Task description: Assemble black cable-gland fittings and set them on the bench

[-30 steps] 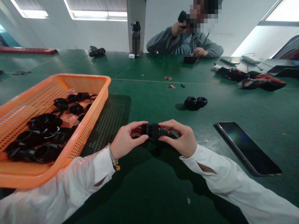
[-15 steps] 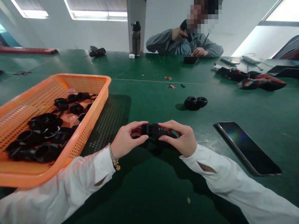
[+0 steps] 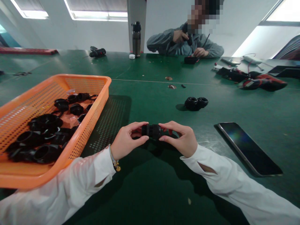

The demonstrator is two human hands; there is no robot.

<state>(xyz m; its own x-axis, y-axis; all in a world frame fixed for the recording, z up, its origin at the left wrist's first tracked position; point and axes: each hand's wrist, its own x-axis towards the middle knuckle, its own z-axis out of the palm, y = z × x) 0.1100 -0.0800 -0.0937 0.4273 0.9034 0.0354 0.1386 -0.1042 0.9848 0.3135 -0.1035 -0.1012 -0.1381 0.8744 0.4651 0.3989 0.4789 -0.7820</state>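
Note:
Between both hands, just above the green table (image 3: 154, 193), is a short black ribbed cylindrical fitting (image 3: 153, 131), held level. My left hand (image 3: 128, 139) pinches its left end between thumb and fingers. At the other end, the thumb and fingers of my right hand (image 3: 181, 137) close on its wider ribbed part. Two similar black ring-shaped parts (image 3: 196, 103) lie side by side beyond my right hand. To my left, an orange perforated basket (image 3: 90, 125) contains several black plastic fittings (image 3: 47, 153).
A smartphone (image 3: 249, 148) lies right of my right hand. Farther back are a dark bottle (image 3: 136, 39), a white cap (image 3: 132, 56), a black tool (image 3: 97, 52) and red-and-black items (image 3: 262, 82). Across the table a person in a grey sleeve (image 3: 161, 42) holds a dark tool.
My hands and the black fitting stay almost in place. Across the table, the person's raised hand and dark tool have shifted slightly.

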